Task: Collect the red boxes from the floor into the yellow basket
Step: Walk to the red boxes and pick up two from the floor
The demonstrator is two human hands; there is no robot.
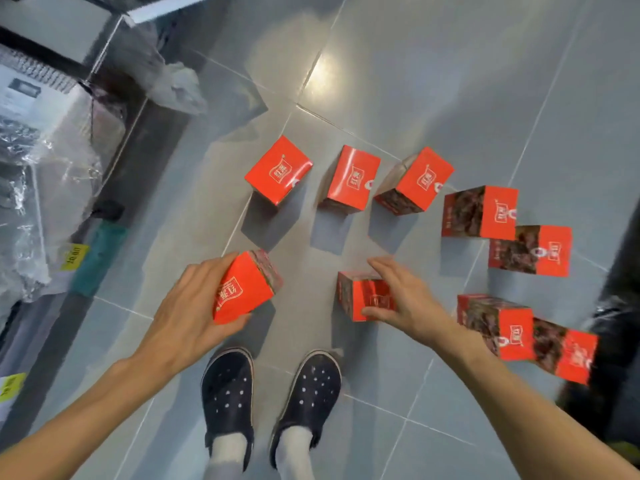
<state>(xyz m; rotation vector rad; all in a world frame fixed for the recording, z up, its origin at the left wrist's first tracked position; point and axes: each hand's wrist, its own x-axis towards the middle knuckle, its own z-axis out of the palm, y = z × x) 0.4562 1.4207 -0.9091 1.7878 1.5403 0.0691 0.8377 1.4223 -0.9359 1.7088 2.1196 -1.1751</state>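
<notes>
From my feed I count 9 red boxes on the grey tiled floor, and I place everything against the pair of dark clogs at the bottom centre. My left hand sits just ahead-left of the clogs, thumb and fingers wrapped round a red box that is tipped off the floor, its long axis slanting from near-left to far-right with the patterned end pointing away from the clogs. My right hand sits just ahead-right of them, fingers spread wide over the top of a second box, thumb against its near face; I cannot tell whether it truly grips, and this box stands with its long axis running left to right.

Further ahead of the clogs, 3 boxes stand in a row, red tops up, each turned at a slight angle. Right of the clogs, 4 more boxes curve back toward me in touching pairs, photo-printed sides showing.

Far left of the clogs stands shelving with clear plastic wrapping and yellow price tags
</notes>
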